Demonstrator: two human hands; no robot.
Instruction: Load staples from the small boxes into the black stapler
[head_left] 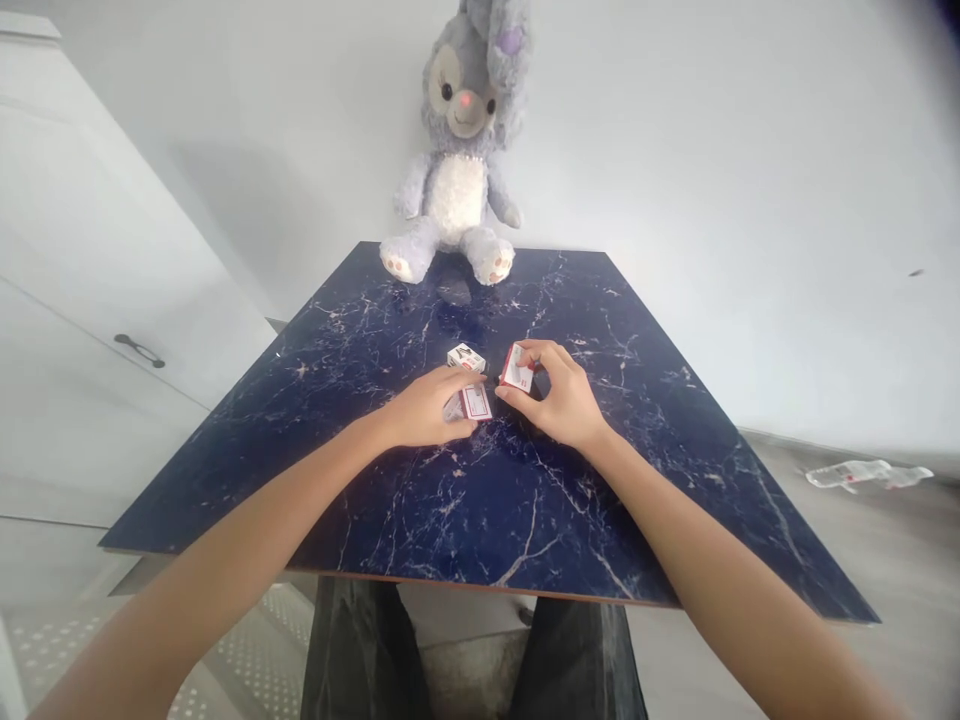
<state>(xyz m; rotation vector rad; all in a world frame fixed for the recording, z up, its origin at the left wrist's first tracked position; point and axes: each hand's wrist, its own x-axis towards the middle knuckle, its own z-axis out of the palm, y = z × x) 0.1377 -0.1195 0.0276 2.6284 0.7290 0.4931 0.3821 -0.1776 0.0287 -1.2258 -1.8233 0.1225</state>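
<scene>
Around a small red-and-white box (476, 402) near the middle of the table, my left hand (429, 407) is closed, thumb on the near side and fingers on the far side. My right hand (559, 392) grips a second small red-and-white box (517, 369) between thumb and fingers, a little to the right of the first. Just beyond my left fingers sits a third small box (466, 357), white with dark and red print. All of this is over the dark blue marbled table (450, 520). My fingers partly cover both gripped boxes.
A grey plush rabbit (457, 190) sits at the table's far edge against the wall. To the left stands a white cabinet (90, 300) with a dark handle. Clear plastic bottles (862, 474) lie on the floor at right.
</scene>
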